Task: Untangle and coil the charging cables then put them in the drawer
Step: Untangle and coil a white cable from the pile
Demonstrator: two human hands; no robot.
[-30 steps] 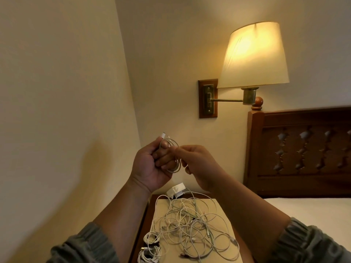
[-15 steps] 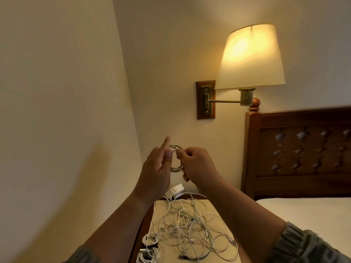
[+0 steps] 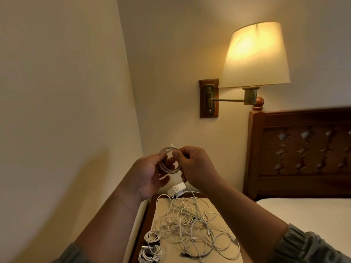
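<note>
Lowered since the earlier frame: left index finger. Coiled cable (image 3: 169, 160) is pinched by left hand (image 3: 150, 174) and right hand (image 3: 197, 168); tangled cables (image 3: 190, 224) are left on desk (image 3: 216, 207) below hands. Coiling judged nearly finished; loose end to be tucked next, then coil stowed in drawer, which is unseen.

small coil of pale cable (image 3: 169, 160) held upright at centre frame, white plug tip poking out above it, loose tangle of white cables (image 3: 190, 230) spread flat at lower centre, two tight white coils (image 3: 152, 239) at its lower-left edge
</note>
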